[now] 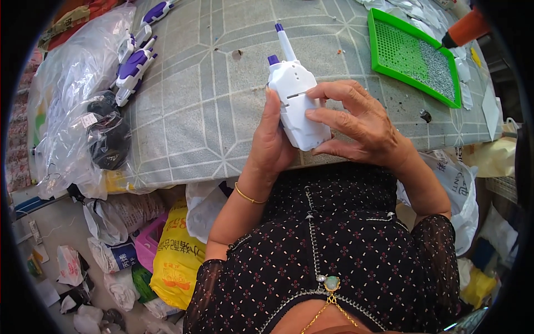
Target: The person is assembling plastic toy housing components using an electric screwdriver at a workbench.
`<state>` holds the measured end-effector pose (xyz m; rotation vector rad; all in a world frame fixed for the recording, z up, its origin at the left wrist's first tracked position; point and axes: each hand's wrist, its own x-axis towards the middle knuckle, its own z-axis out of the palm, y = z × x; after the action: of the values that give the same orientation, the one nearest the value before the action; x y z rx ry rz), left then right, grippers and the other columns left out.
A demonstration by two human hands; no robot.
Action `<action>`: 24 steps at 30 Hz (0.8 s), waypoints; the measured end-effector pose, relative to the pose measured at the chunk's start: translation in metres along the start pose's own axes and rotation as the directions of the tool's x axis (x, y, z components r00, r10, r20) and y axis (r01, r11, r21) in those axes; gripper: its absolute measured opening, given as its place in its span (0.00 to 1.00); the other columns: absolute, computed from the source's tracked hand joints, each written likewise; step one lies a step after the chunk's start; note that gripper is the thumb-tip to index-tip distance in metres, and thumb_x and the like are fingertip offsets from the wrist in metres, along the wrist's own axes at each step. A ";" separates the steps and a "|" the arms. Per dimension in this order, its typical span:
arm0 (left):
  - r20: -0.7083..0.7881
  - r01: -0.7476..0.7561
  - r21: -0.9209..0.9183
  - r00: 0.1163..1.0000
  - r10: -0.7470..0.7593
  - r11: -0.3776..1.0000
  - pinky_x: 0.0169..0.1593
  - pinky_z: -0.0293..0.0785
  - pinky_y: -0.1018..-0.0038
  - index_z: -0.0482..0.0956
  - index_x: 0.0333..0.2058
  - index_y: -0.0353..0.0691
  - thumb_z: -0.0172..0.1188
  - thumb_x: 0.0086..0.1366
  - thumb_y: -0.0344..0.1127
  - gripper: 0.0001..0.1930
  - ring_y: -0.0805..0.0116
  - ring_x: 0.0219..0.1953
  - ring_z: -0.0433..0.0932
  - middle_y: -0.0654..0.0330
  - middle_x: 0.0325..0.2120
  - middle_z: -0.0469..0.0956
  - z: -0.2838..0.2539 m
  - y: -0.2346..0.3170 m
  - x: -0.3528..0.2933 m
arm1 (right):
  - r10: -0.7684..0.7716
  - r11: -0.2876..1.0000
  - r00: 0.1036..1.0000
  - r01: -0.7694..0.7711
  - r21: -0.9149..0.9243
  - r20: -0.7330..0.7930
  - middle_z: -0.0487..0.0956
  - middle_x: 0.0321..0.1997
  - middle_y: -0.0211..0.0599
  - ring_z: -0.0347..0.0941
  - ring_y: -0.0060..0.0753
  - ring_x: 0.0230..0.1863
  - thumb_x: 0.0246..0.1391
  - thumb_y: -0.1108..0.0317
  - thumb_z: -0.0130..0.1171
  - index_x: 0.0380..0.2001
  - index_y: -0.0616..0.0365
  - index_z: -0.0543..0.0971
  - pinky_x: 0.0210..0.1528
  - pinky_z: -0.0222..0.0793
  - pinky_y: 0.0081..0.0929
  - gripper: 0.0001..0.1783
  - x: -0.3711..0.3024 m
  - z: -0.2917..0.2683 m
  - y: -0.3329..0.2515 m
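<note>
A white toy walkie-talkie [296,82] with a purple-tipped antenna and a purple knob is held upright over the table's near edge, its plain back facing up. My left hand [271,131] wraps around its left side, thumb along the edge; the other fingers are hidden beneath it. My right hand [364,122] grips it from the right. Two of its fingertips press on the back, near a slot, and the thumb rests by the lower end. Whether a small part lies under those fingertips cannot be made out.
Purple-and-white walkie-talkies [133,69] lie at the left beside a clear plastic bag [67,72]. A green tray [375,47] of small metal screws sits at the far right, under an orange power screwdriver [468,28]. Filled bags, one yellow [178,261], stand below the table [194,111].
</note>
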<state>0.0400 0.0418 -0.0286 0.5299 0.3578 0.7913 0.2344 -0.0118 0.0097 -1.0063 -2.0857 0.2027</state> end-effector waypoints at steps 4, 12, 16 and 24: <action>-0.026 0.005 0.024 1.000 -0.004 1.000 0.62 0.75 0.59 0.63 0.68 0.42 0.41 0.78 0.63 0.34 0.60 0.58 0.77 0.54 0.57 0.75 0.000 -0.001 0.001 | -0.027 0.994 0.999 0.031 -0.108 0.038 0.78 0.56 0.41 0.77 0.44 0.53 0.38 0.61 0.80 0.54 0.51 0.82 0.51 0.74 0.38 0.35 0.001 -0.003 0.002; -0.030 -0.051 -0.023 0.998 0.051 0.998 0.68 0.69 0.57 0.60 0.69 0.42 0.42 0.78 0.61 0.34 0.57 0.63 0.73 0.53 0.61 0.72 -0.002 0.002 0.007 | 0.178 0.981 0.981 -0.183 -0.059 -0.080 0.75 0.53 0.37 0.76 0.38 0.49 0.44 0.54 0.76 0.57 0.48 0.81 0.55 0.69 0.37 0.34 -0.011 0.027 0.005; -0.046 -0.057 0.063 0.997 0.060 0.996 0.70 0.64 0.58 0.56 0.72 0.42 0.42 0.79 0.60 0.34 0.58 0.67 0.68 0.54 0.66 0.67 0.003 -0.002 0.000 | 0.265 0.947 0.957 -0.281 -0.158 -0.116 0.74 0.62 0.48 0.75 0.45 0.59 0.47 0.67 0.77 0.63 0.56 0.76 0.56 0.73 0.36 0.39 -0.002 0.034 -0.018; -0.045 0.121 0.785 0.989 -0.138 0.608 0.52 0.80 0.65 0.75 0.60 0.37 0.57 0.75 0.47 0.23 0.59 0.48 0.83 0.57 0.45 0.83 0.022 0.028 -0.034 | 0.330 0.938 0.944 -0.325 0.122 -0.027 0.73 0.62 0.46 0.70 0.46 0.65 0.48 0.77 0.70 0.58 0.57 0.71 0.68 0.65 0.38 0.33 -0.017 -0.001 0.040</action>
<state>0.0128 0.0253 0.0090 1.3368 0.7319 0.4437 0.2648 0.0031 -0.0175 -1.2701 -1.8303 0.4598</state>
